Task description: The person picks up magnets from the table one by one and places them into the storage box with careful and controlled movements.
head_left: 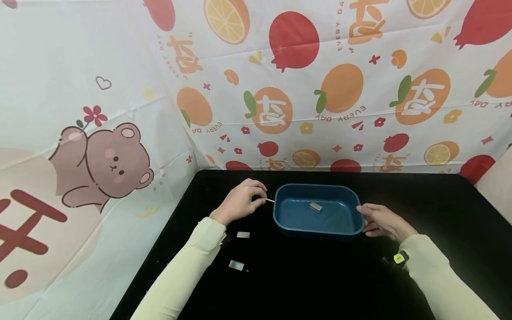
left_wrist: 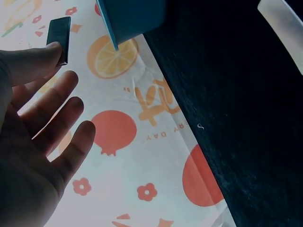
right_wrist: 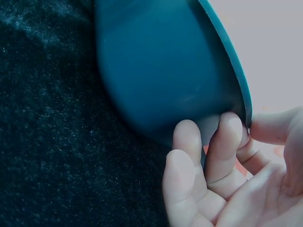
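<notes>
My left hand (head_left: 241, 202) pinches a small flat rectangular metal block (left_wrist: 59, 38) between thumb and forefinger, just beside the left end of a blue plastic basin (head_left: 316, 231). In the head view that block shows only as a thin pale edge. Its other fingers lie loosely bent, as the left wrist view shows. At the basin's opposite end, my right hand (head_left: 384, 222) grips the rim, thumb on top and fingers underneath against the outer wall (right_wrist: 151, 71). Inside the basin lies one silver metal block (head_left: 315, 207).
Two more silver rectangular blocks, an upper one (head_left: 243, 234) and a lower one (head_left: 236, 265), lie on the black tabletop (head_left: 312, 280) right of the left forearm. Printed cloth (head_left: 296, 146) hangs behind the table and along its left side.
</notes>
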Tool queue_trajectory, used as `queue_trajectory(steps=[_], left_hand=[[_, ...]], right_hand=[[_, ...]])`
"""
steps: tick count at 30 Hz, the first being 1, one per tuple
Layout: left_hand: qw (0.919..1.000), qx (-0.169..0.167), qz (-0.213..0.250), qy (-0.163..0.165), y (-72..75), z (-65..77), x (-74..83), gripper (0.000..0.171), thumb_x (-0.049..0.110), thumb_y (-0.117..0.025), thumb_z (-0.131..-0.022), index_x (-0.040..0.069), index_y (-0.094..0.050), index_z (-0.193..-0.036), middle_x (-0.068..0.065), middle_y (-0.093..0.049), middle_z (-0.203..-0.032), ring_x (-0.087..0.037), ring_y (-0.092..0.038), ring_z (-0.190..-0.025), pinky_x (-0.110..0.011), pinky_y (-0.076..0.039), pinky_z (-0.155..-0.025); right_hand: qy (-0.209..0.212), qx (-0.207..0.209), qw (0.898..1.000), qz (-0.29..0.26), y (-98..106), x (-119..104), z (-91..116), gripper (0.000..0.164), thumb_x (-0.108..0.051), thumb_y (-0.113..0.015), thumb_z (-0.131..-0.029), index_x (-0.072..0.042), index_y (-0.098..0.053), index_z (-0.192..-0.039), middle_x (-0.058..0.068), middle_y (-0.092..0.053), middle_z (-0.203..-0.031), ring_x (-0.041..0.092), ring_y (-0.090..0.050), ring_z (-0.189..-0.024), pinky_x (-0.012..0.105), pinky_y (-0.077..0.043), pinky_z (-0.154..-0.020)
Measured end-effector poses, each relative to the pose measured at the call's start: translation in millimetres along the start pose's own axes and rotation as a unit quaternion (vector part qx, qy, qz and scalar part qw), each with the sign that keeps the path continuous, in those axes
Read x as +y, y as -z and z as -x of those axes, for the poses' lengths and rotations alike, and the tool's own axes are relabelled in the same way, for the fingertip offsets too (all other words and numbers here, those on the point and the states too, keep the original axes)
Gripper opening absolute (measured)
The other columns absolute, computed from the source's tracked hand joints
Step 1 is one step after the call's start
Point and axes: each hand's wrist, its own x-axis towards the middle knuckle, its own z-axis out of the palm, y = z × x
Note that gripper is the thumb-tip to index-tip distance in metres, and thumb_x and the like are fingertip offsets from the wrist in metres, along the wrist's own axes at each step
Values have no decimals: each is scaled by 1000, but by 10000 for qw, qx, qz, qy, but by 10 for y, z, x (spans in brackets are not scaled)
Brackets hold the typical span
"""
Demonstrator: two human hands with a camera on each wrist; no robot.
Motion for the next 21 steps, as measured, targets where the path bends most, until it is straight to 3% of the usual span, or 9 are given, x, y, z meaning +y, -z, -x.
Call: queue_trajectory(steps=[21], left_hand=[[9954, -345, -590, -666, -81, -290, 212, 9, 18, -69, -93, 17, -77, -97, 1, -69, -117, -17, -58, -109, -33, -53, -92]], right_hand=[[-55, 3, 10000, 28, 11, 5, -5, 34, -45, -46, -103, -14, -59, -101, 1, -59, -82, 15, -66, -76, 32, -60, -72]])
